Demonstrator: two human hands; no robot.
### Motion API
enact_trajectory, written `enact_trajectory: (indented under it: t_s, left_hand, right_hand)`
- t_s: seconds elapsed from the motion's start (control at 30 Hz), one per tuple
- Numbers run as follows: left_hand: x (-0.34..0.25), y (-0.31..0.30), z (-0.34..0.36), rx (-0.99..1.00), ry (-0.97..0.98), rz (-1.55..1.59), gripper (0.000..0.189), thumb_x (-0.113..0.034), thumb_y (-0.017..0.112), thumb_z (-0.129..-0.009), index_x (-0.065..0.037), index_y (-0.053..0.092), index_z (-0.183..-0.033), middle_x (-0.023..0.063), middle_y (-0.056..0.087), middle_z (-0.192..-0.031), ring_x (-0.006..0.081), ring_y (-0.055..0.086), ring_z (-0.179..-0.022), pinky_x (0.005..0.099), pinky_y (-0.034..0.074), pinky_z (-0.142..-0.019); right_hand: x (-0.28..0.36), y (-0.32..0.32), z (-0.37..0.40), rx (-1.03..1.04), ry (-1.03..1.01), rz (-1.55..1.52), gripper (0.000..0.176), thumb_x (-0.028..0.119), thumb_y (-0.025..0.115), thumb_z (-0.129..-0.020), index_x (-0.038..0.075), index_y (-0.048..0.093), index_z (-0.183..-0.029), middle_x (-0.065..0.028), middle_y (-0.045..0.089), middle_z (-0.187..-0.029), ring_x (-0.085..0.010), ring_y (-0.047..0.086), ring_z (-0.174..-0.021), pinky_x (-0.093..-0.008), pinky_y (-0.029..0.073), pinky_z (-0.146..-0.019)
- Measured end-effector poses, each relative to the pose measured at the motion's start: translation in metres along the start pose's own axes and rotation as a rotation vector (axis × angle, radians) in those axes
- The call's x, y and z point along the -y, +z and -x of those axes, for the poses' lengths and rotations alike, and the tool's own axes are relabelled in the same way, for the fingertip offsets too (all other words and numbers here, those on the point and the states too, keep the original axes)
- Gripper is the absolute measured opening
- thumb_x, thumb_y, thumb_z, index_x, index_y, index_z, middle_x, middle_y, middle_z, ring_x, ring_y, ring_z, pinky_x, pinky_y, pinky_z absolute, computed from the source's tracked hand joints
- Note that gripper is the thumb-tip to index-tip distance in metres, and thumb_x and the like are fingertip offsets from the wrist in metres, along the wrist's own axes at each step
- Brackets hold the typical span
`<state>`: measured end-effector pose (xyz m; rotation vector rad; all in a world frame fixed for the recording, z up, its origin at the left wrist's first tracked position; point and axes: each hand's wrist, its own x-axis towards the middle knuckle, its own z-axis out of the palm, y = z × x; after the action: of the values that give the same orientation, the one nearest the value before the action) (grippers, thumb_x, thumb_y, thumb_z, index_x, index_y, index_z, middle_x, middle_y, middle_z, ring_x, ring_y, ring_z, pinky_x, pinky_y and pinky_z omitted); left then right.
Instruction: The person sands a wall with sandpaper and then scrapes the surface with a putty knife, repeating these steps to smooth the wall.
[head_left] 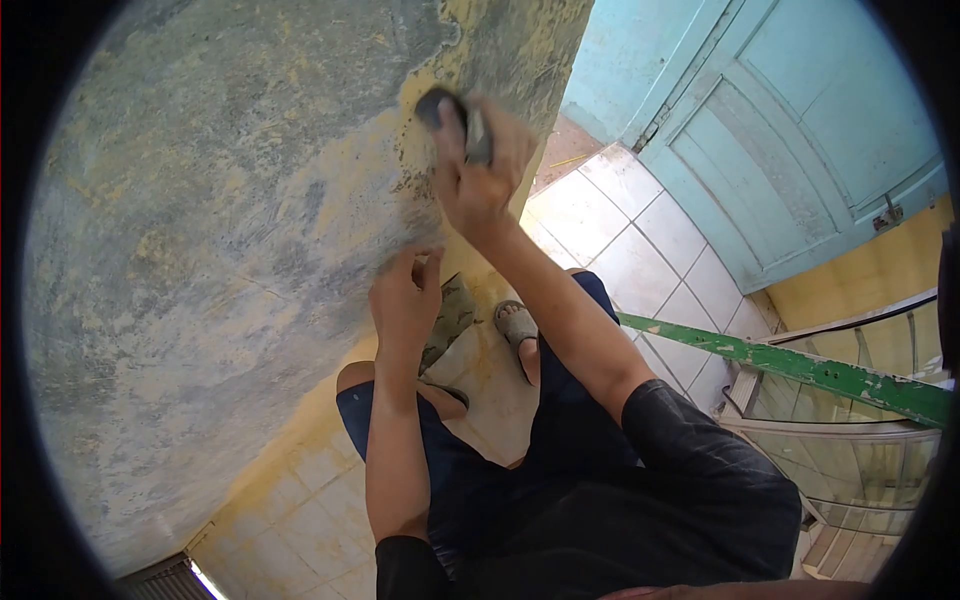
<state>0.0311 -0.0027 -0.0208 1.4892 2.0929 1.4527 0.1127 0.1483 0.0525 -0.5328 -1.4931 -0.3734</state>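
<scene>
A person looks down along a wall (200, 250) that fills the left of the view, its grey surface mottled with patches of worn yellow paint. The right hand (482, 165) is raised at the far end of the reach, fingers clenched around a dark tool (448, 108) whose tip presses against the wall at the edge of a yellow patch. A pale metal part of the tool shows between the fingers; what kind of tool it is cannot be told.

The left hand (405, 300) is nearer and lower, open and holding nothing, its fingertips resting flat against the wall just below the right wrist.

Both arms come out of black sleeves at the near edge. Below the hands, a foot in a grey sandal (517, 325) stands on the pale tiled floor (620, 240). To the far right is a light blue door (800, 130), and a green painted rail (800, 368) with chipped paint runs across the right side.
</scene>
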Motion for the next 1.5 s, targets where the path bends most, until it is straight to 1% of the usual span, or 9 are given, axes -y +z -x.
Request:
enact_trajectory:
  t_s: [0.17, 0.23, 0.5, 0.57, 0.7, 1.13, 1.23, 1.33, 1.5]
  left_hand:
    - [-0.004, 0.002, -0.002, 0.093, -0.066, 0.023, 0.021, -0.030, 0.076, -0.098, -0.009, 0.076, -0.102, 0.0112, 0.071, -0.070, 0.0296, 0.070, -0.062, 0.0404, 0.053, -0.062]
    - [0.001, 0.004, -0.002, 0.105, -0.037, -0.028, 0.023, -0.031, 0.075, -0.099, -0.009, 0.076, -0.102, 0.0122, 0.072, -0.071, 0.0311, 0.071, -0.065, 0.0416, 0.054, -0.063]
    - [-0.007, 0.006, -0.011, 0.127, -0.051, -0.020, 0.026, -0.033, 0.073, -0.100, -0.007, 0.075, -0.101, 0.0141, 0.073, -0.074, 0.0337, 0.072, -0.068, 0.0435, 0.055, -0.064]
    - [-0.004, 0.009, -0.014, 0.104, -0.024, -0.016, 0.026, -0.032, 0.074, -0.099, -0.006, 0.074, -0.101, 0.0147, 0.073, -0.074, 0.0343, 0.072, -0.068, 0.0438, 0.055, -0.064]
    - [-0.008, 0.010, -0.020, 0.107, -0.019, 0.010, 0.026, -0.030, 0.074, -0.099, -0.004, 0.074, -0.100, 0.0156, 0.072, -0.073, 0.0356, 0.071, -0.066, 0.0449, 0.054, -0.063]
    - [-0.009, 0.005, -0.018, 0.072, -0.142, -0.004, 0.031, -0.033, 0.074, -0.098, -0.003, 0.076, -0.099, 0.0151, 0.070, -0.072, 0.0371, 0.070, -0.069, 0.0444, 0.053, -0.066]
    - [-0.005, 0.004, -0.020, 0.060, -0.103, -0.037, 0.032, -0.034, 0.074, -0.099, -0.003, 0.077, -0.098, 0.0153, 0.071, -0.073, 0.0374, 0.070, -0.069, 0.0447, 0.053, -0.067]
    - [-0.007, 0.003, -0.019, 0.054, -0.113, -0.038, 0.031, -0.035, 0.074, -0.098, -0.004, 0.077, -0.097, 0.0151, 0.071, -0.072, 0.0373, 0.070, -0.068, 0.0454, 0.054, -0.066]
    - [-0.003, 0.005, -0.019, 0.038, -0.089, -0.032, 0.031, -0.035, 0.075, -0.097, -0.004, 0.077, -0.096, 0.0148, 0.071, -0.072, 0.0372, 0.070, -0.067, 0.0450, 0.054, -0.065]
  right_hand:
    - [0.007, 0.002, -0.004, -0.080, 0.013, 0.023, 0.024, 0.007, 0.078, -0.089, 0.005, 0.081, -0.113, -0.0140, 0.066, -0.129, -0.0325, 0.061, -0.114, -0.0466, 0.042, -0.095]
    - [0.017, -0.009, 0.023, 0.037, 0.007, 0.055, 0.027, 0.004, 0.079, -0.086, 0.005, 0.081, -0.113, -0.0144, 0.066, -0.129, -0.0338, 0.061, -0.112, -0.0469, 0.042, -0.093]
    - [0.012, -0.009, 0.005, 0.015, 0.020, 0.062, 0.038, 0.003, 0.075, -0.089, 0.010, 0.079, -0.126, -0.0165, 0.063, -0.132, -0.0342, 0.060, -0.113, -0.0448, 0.044, -0.098]
    - [0.010, -0.010, 0.026, 0.047, 0.007, 0.044, 0.042, 0.005, 0.074, -0.084, 0.006, 0.078, -0.125, -0.0147, 0.064, -0.131, -0.0350, 0.061, -0.111, -0.0472, 0.041, -0.094]
    - [0.008, -0.002, -0.006, -0.011, 0.029, 0.037, 0.039, 0.005, 0.074, -0.084, 0.007, 0.079, -0.124, -0.0143, 0.064, -0.130, -0.0340, 0.060, -0.110, -0.0462, 0.041, -0.094]
    - [0.009, -0.008, 0.012, -0.012, 0.021, 0.077, 0.035, 0.008, 0.071, -0.089, 0.006, 0.080, -0.122, -0.0155, 0.064, -0.126, -0.0351, 0.060, -0.110, -0.0466, 0.041, -0.094]
    - [0.009, -0.007, 0.000, 0.020, 0.020, 0.016, 0.036, 0.008, 0.071, -0.089, 0.006, 0.079, -0.123, -0.0164, 0.064, -0.127, -0.0358, 0.059, -0.111, -0.0466, 0.041, -0.094]
    - [0.011, -0.002, -0.030, -0.030, 0.159, 0.072, 0.036, 0.005, 0.075, -0.090, 0.009, 0.079, -0.126, -0.0192, 0.063, -0.127, -0.0362, 0.060, -0.113, -0.0444, 0.045, -0.098]
    - [0.015, -0.017, 0.021, 0.091, 0.051, 0.057, 0.038, 0.004, 0.071, -0.090, 0.009, 0.079, -0.127, -0.0195, 0.062, -0.131, -0.0366, 0.059, -0.115, -0.0462, 0.044, -0.101]
